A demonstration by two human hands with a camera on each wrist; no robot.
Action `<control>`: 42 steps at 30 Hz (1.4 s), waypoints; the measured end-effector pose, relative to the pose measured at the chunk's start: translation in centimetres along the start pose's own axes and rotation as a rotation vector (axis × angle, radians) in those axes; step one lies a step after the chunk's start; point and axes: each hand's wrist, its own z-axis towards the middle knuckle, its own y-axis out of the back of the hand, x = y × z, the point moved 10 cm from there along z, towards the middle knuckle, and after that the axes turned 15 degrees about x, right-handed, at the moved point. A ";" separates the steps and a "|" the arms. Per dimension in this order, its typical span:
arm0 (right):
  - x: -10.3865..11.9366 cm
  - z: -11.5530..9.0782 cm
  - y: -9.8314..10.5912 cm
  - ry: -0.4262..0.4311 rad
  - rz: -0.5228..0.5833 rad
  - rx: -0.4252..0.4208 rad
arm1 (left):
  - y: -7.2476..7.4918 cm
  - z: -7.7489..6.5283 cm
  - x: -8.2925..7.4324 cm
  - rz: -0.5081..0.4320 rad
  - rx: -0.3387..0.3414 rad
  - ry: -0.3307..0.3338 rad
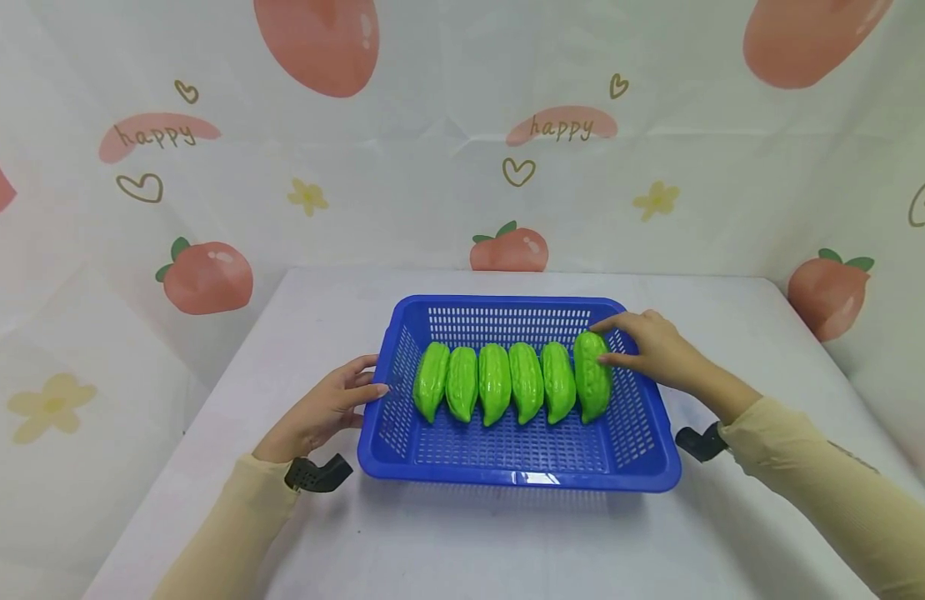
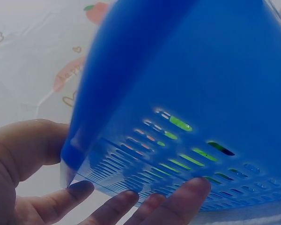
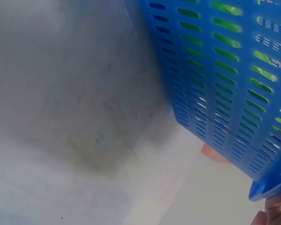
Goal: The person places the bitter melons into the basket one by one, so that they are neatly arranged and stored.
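A blue plastic basket [image 1: 522, 480] with slotted walls stands on the white table. My left hand [image 1: 320, 412] holds its left rim, thumb over the edge and fingers along the outer wall [image 2: 131, 154]. Inside, several glossy green bitter melons [image 1: 496, 383] lie side by side in a row, pointed ends towards me. Reaching over the right rim, my right hand [image 1: 661, 354] pinches the rightmost bitter melon [image 1: 593, 392] near its far end between thumb and fingers. This one sits slightly higher than its neighbours. In the right wrist view the fingers show only at the lower corner, beside the basket wall [image 3: 225, 84].
The white tabletop [image 1: 447, 550] extends in front of the basket and to both sides. Behind it hangs a pale cloth [image 1: 402, 208] printed with peaches, hearts and flowers. A black wrist mount [image 1: 318, 475] sits on the left sleeve, another [image 1: 701, 442] at the right.
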 end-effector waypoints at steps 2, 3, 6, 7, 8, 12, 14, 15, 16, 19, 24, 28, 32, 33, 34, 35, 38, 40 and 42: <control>0.1 0.1 0.0 0.000 -0.010 0.004 | 0.0 0.0 0.0 -0.001 0.000 0.000; 0.2 0.2 0.0 -0.003 -0.014 0.006 | 0.0 0.0 0.0 -0.002 -0.001 0.000; 0.2 0.3 -0.1 -0.025 -0.024 0.021 | 0.0 -0.1 0.0 -0.003 -0.004 0.000; 0.1 0.3 -0.1 -0.036 -0.029 0.030 | 0.0 -0.1 0.0 -0.003 -0.006 0.000; 0.1 0.4 -0.1 -0.048 -0.035 0.037 | 0.0 -0.1 0.0 -0.004 -0.007 0.001; -0.1 0.5 -0.3 -0.081 -0.060 0.066 | 0.0 -0.1 0.1 -0.007 -0.008 0.001; -0.1 0.6 -0.4 -0.091 -0.072 0.073 | 0.0 -0.1 0.1 -0.008 -0.006 0.000; -0.1 0.6 -0.4 -0.095 -0.077 0.076 | 0.0 -0.1 0.1 -0.008 -0.005 0.000; -0.1 0.6 -0.4 -0.097 -0.082 0.077 | 0.0 0.0 0.1 -0.007 -0.004 0.001; 0.1 0.6 -0.5 -0.096 -0.101 0.080 | 0.0 0.0 0.1 -0.004 -0.003 0.002; 0.4 0.7 -0.5 -0.090 -0.123 0.085 | 0.0 -0.1 0.1 -0.007 -0.005 0.000; 0.4 0.7 -0.5 -0.094 -0.117 0.086 | 0.0 -0.1 0.0 -0.008 0.002 -0.008; 0.3 0.6 -0.6 -0.102 -0.112 0.089 | -0.1 -0.1 -0.1 -0.004 0.012 -0.015; 0.3 0.7 -0.6 -0.102 -0.112 0.090 | -0.1 -0.1 -0.1 -0.004 0.012 -0.015; 0.2 0.7 -0.7 -0.103 -0.111 0.089 | -0.1 -0.1 -0.1 -0.002 0.012 -0.016; 0.2 0.7 -0.7 -0.104 -0.108 0.089 | 0.0 -0.1 -0.1 -0.002 0.012 -0.016; 0.0 0.7 -0.7 -0.103 -0.085 0.087 | 0.0 -0.1 -0.1 -0.004 0.006 -0.013; -0.2 0.7 -0.7 -0.107 -0.047 0.086 | 0.0 -0.1 -0.1 -0.008 0.000 -0.009; -0.3 0.7 -0.7 -0.101 -0.011 0.082 | -0.1 -0.1 -0.1 -0.015 -0.003 -0.004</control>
